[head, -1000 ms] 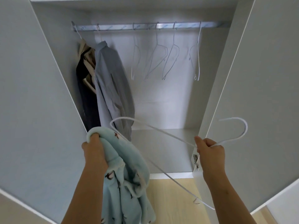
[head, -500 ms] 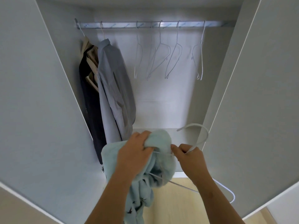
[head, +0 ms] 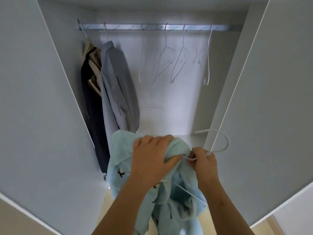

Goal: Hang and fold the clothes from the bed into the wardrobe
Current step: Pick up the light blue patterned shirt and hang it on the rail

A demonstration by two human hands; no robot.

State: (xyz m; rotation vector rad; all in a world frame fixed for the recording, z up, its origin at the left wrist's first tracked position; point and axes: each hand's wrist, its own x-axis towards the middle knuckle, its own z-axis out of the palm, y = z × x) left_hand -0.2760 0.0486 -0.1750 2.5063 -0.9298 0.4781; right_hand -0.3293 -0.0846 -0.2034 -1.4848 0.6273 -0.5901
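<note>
Nearest, at 6 o'clock, both forearms reach up into the frame. The left hand (head: 150, 160) is clenched around a bunched top part of the pale blue garment (head: 122, 150), fingers curled over the fleecy cloth. This grip looks meant to hold the opening steady and take the weight while the hanger goes in. Just beside it, toward 5 o'clock, the right hand (head: 203, 163) pinches the neck of the white hanger (head: 226, 141) below its hook. The hook arcs free toward 4 o'clock. One wire arm runs down inside the cloth, so the hanger seems to be partly threaded through the garment. Holding it by the neck leaves the hook clear for the rail. The rest of the garment, printed with small dark motifs, hangs slack below the hands. It is not yet hung.

Under the hands, a strip of pale wooden floor (head: 108, 206) shows at 6 to 7 o'clock. Beyond them lies the light inner shelf (head: 186, 138) of the wardrobe (head: 169, 107). Its left door (head: 42, 99) and right door (head: 271, 99) stand swung wide at 9 and 3 o'clock.

Farther in, at 10 o'clock, a grey shirt (head: 116, 85) hangs beside a dark garment (head: 91, 107) and a beige garment (head: 94, 55). At 12 o'clock the metal rail (head: 152, 28) spans the cabinet. Several empty hangers (head: 179, 65) dangle from it between 12 and 1 o'clock, leaving room for another piece.
</note>
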